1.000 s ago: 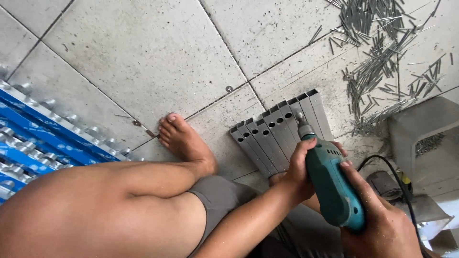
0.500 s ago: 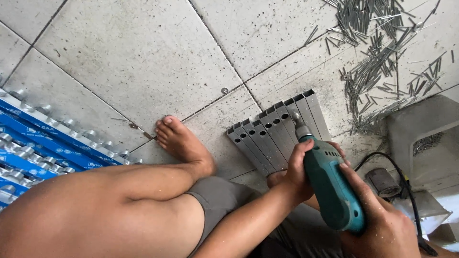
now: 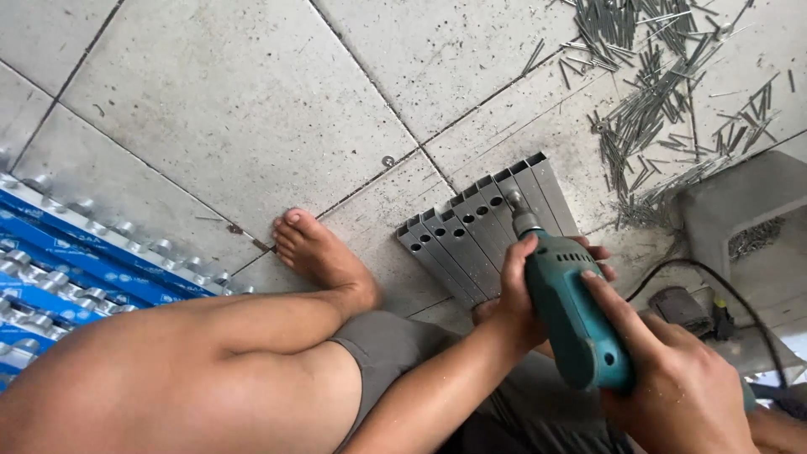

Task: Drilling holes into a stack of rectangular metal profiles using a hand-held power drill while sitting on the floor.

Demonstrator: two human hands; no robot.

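The teal electric drill (image 3: pixel 570 315) lies in both hands, its long axis running from about 5 o'clock at the rear to 11 o'clock at the bit, which points down and away onto the row of grey metal channel pieces (image 3: pixel 483 227) lying side by side on the tiled floor (image 3: pixel 244 109). The right hand (image 3: pixel 672 378) is clenched around the drill's rear grip, at the 5 o'clock end; the left hand (image 3: pixel 517 290) is wrapped around the front of the body, just behind the chuck, so it is the hand nearer the work. The bit tip touches a channel toward the right of the row, just beside one of the round holes already showing in the neighbouring pieces. The channels' own long axes run roughly from 11 to 5 o'clock, almost in line with the drill, with their open ends at the far side. A bare foot (image 3: pixel 324 256) rests at 9 o'clock from them, well apart from the loose metal pins (image 3: pixel 656 92) scattered at 1 o'clock.
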